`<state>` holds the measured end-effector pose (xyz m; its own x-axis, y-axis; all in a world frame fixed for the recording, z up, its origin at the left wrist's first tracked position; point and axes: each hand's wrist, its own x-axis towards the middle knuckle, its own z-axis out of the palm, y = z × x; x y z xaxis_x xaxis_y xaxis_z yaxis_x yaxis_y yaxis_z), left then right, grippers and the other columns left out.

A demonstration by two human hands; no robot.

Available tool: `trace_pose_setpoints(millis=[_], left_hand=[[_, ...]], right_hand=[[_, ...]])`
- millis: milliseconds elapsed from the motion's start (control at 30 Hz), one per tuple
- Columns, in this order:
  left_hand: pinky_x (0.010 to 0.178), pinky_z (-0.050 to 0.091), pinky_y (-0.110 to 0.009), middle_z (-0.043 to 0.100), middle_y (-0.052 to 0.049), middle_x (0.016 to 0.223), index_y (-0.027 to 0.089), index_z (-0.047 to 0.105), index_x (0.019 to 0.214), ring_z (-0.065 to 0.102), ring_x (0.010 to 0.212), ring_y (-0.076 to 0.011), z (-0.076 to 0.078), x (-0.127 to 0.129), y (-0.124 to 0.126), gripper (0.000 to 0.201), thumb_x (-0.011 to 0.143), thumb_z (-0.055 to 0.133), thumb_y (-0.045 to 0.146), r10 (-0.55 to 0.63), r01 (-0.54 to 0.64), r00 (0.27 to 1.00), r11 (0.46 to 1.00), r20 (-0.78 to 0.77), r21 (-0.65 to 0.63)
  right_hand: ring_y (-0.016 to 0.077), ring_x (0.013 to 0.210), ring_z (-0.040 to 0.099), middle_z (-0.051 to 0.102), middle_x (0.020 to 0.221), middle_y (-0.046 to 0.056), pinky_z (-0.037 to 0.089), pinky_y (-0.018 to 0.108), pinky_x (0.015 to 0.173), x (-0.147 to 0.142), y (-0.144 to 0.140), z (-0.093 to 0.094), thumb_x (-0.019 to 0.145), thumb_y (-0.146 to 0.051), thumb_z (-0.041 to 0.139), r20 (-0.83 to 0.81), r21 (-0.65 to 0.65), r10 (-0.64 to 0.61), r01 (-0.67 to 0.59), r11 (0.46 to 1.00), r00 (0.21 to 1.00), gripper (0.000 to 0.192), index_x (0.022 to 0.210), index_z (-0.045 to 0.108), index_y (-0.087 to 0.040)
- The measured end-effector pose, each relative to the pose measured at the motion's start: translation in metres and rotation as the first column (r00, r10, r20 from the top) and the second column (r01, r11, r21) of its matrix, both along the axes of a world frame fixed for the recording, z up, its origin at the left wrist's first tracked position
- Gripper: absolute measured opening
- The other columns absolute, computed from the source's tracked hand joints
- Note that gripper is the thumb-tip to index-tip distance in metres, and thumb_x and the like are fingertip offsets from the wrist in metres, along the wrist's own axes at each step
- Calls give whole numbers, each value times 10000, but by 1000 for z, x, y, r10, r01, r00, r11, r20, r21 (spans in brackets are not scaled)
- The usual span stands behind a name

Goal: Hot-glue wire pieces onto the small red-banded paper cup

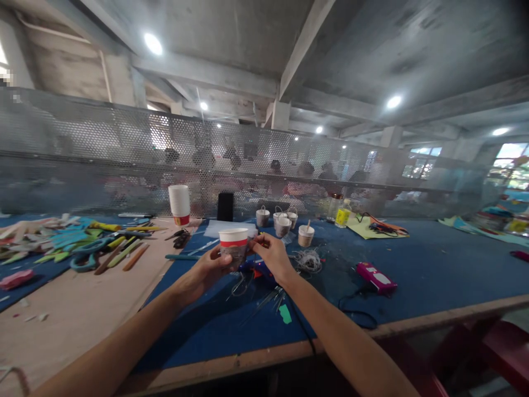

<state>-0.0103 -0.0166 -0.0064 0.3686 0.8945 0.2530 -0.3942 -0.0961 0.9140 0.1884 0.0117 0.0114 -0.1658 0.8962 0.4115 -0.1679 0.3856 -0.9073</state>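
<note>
My left hand (212, 270) grips a paper cup (233, 238), white at the rim with a red band, and something grey covers its lower part. At the cup's right side, my right hand (268, 253) is closed in a pinch; whatever is between its fingertips is too small to make out. Below the hands a blue glue gun (264, 271) lies on the blue mat, partly hidden by my right hand. A tangle of grey cord (308, 261) rests to the right of it. Thin sticks or wires (275, 298) and a green scrap (285, 314) lie nearer me.
Several small grey cups (282, 227) with handles stand behind, beside a cup with a stick (306, 236). Stacked paper cups (179, 204), scissors (88, 253) and modelling tools (135, 257) are left. A magenta device (376, 277) lies right. A perforated partition (248, 154) closes the back.
</note>
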Motion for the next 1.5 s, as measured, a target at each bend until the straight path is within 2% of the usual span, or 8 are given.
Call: trace_pose_setpoints(millis=[167,567,1133,1333,1500], left_hand=[[957,514,-374,721,-130,1288,215,733,1225,665,1164,-307,-4,-1,4,448,790,803,298,-22,22,1000,1000,21,1],[964,504,-385,699,-134,1322,203,732,1227,645,1177,-312,-4,-3,3,419,820,768,296,-27,27,1000,1000,4,-5],[1011,492,-396,715,-141,1283,163,741,1203,650,1159,-295,0,-2,1,423,806,778,305,-67,69,997,997,42,-44],[1074,461,-413,700,-143,1316,159,725,1246,636,1207,-297,0,-4,1,407,860,729,290,-98,100,994,994,52,-49],[1056,484,-412,705,-134,1313,170,733,1240,631,1229,-307,5,0,-2,374,886,703,289,-72,76,996,994,58,-73]], right_hand=[[190,706,689,693,706,-15,543,312,745,0,1,0,720,-433,802,-10,-14,9,-9,1000,1000,256,738,670,-214],[174,690,668,693,713,-15,535,304,745,1,0,1,708,-428,812,-29,-37,41,-42,998,999,266,741,674,-203],[155,666,640,683,671,-24,517,302,758,0,-2,4,656,-381,836,-114,-121,84,-98,988,990,261,712,673,-185],[148,662,637,688,692,-22,518,304,768,-1,-2,4,643,-358,839,-136,-143,90,-110,984,987,259,723,672,-177],[152,685,645,689,703,-16,519,306,783,-2,0,0,661,-365,825,-152,-144,73,-95,985,986,254,732,674,-174]])
